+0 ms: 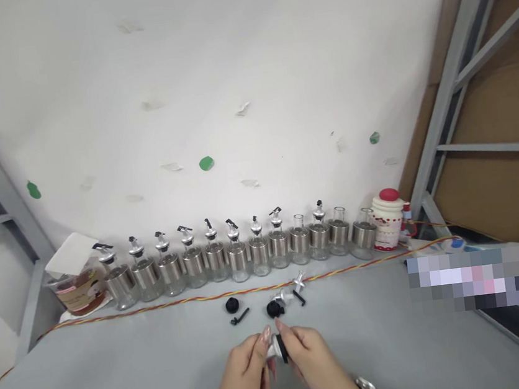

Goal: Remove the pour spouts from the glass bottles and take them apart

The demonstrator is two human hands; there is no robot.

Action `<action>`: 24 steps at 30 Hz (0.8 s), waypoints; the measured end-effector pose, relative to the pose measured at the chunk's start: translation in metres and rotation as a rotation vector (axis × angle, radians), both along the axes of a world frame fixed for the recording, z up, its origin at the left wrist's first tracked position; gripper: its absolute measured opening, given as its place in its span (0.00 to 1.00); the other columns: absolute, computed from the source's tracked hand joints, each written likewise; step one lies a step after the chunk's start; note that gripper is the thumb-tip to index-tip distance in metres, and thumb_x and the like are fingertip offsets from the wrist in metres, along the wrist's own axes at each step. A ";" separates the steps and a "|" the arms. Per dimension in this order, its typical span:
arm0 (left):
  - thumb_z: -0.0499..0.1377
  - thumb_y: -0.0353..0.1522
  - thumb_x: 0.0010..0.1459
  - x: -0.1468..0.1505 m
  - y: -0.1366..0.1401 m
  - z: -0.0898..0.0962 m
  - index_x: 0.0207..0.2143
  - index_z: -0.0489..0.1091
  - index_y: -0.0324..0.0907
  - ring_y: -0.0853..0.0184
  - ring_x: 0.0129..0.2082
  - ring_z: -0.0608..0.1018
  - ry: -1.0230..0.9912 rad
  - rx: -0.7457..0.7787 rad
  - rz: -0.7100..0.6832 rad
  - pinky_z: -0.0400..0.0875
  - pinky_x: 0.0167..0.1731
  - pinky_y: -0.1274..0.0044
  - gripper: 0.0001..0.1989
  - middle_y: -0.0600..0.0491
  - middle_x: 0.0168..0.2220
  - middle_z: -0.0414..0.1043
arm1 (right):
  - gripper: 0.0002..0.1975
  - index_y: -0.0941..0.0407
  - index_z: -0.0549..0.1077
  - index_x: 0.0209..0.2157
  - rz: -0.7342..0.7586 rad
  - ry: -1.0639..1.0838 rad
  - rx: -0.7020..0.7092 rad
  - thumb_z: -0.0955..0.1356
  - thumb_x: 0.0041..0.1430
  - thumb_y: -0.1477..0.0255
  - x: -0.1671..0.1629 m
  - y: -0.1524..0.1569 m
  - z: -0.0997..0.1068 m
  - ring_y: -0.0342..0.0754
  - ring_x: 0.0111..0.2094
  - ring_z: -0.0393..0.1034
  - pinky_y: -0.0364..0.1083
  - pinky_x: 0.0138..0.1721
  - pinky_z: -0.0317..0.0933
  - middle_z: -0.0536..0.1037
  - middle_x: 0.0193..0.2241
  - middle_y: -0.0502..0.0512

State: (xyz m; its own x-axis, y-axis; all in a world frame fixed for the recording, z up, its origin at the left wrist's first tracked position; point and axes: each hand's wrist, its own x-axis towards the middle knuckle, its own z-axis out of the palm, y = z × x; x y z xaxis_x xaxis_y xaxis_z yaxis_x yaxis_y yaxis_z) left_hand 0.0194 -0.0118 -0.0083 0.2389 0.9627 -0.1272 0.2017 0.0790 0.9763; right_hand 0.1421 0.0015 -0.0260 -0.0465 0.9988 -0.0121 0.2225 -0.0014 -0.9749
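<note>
My left hand point(247, 361) pinches the silver part of a bottle pourer point(274, 347). Gripping the black rubber end of the same pourer is my right hand point(307, 345), with a metal watch at the wrist. The fingers hide much of the piece. Just beyond my hands lie a round black stopper point(232, 305), a thin black lever point(240, 316), another black stopper point(275, 309), silver spout parts point(299, 282) and a second black lever point(299, 297). Behind them stands a row of glass bottles with steel sleeves point(237, 258); most carry pourers, and several on the right have bare necks.
A twisted red-yellow cord point(182, 302) crosses the grey table point(134, 371) before the bottles. A tub point(81, 293) stands at the left end, a cream jar with a red lid point(386, 224) at the right. Grey metal frames flank the white wall.
</note>
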 end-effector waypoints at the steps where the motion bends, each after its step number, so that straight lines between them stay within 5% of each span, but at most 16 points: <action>1: 0.43 0.54 0.50 0.001 0.001 0.000 0.19 0.58 0.41 0.77 0.04 0.52 -0.064 -0.052 -0.009 0.44 0.06 0.84 0.26 0.64 0.04 0.49 | 0.24 0.55 0.52 0.13 0.004 -0.051 0.060 0.56 0.55 0.54 0.002 -0.002 0.003 0.38 0.13 0.49 0.41 0.15 0.44 0.53 0.09 0.44; 6: 0.45 0.56 0.46 -0.002 0.006 0.003 0.16 0.58 0.41 0.78 0.02 0.49 -0.283 -0.295 -0.232 0.44 0.03 0.84 0.28 0.64 0.03 0.48 | 0.19 0.55 0.52 0.15 0.104 -0.383 0.531 0.55 0.58 0.64 0.015 -0.009 0.018 0.42 0.19 0.52 0.42 0.23 0.48 0.57 0.15 0.48; 9: 0.43 0.54 0.50 -0.005 0.006 0.002 0.18 0.58 0.41 0.77 0.03 0.51 -0.187 -0.245 -0.240 0.46 0.03 0.83 0.26 0.63 0.04 0.49 | 0.16 0.55 0.54 0.17 0.187 -0.476 0.739 0.57 0.57 0.67 0.020 -0.009 0.025 0.44 0.23 0.54 0.43 0.26 0.49 0.60 0.17 0.49; 11: 0.40 0.50 0.55 -0.008 0.004 -0.001 0.20 0.58 0.42 0.75 0.05 0.57 0.000 -0.002 -0.109 0.52 0.07 0.83 0.24 0.62 0.06 0.53 | 0.16 0.55 0.56 0.19 0.182 -0.401 0.629 0.56 0.58 0.65 0.020 -0.007 0.027 0.43 0.23 0.56 0.42 0.26 0.51 0.61 0.19 0.49; 15: 0.41 0.37 0.60 -0.015 0.001 -0.004 0.24 0.60 0.42 0.71 0.15 0.69 0.589 0.870 0.052 0.60 0.18 0.81 0.16 0.56 0.14 0.65 | 0.23 0.55 0.60 0.21 0.256 -0.050 0.040 0.52 0.57 0.53 0.010 0.001 0.019 0.41 0.16 0.57 0.40 0.19 0.53 0.61 0.13 0.46; 17: 0.43 0.33 0.60 -0.018 0.002 -0.003 0.24 0.61 0.42 0.71 0.17 0.70 0.800 1.161 0.088 0.59 0.18 0.80 0.14 0.55 0.17 0.67 | 0.27 0.56 0.60 0.21 0.305 0.111 -0.201 0.52 0.52 0.47 0.005 0.005 0.013 0.41 0.12 0.56 0.40 0.14 0.51 0.59 0.10 0.44; 20: 0.44 0.30 0.59 -0.020 0.003 -0.002 0.25 0.60 0.42 0.70 0.17 0.70 0.906 1.282 0.087 0.59 0.18 0.80 0.11 0.56 0.18 0.67 | 0.28 0.55 0.59 0.19 0.273 0.300 -0.285 0.56 0.45 0.43 -0.001 0.009 0.007 0.39 0.09 0.52 0.39 0.13 0.51 0.54 0.08 0.40; 24: 0.43 0.29 0.59 -0.020 0.003 -0.005 0.26 0.59 0.43 0.70 0.17 0.70 0.898 1.166 0.046 0.58 0.18 0.80 0.10 0.56 0.18 0.67 | 0.27 0.55 0.58 0.18 0.231 0.312 -0.198 0.58 0.43 0.43 -0.002 0.010 0.004 0.37 0.10 0.48 0.40 0.15 0.54 0.51 0.08 0.39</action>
State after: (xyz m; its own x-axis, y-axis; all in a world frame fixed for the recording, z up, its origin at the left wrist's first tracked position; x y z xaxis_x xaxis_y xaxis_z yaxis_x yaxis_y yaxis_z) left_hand -0.0004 -0.0084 -0.0136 0.4674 0.6273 0.6229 0.7804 -0.6238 0.0426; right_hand 0.1400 0.0111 -0.0216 -0.3000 0.9416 -0.1528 -0.0664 -0.1804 -0.9813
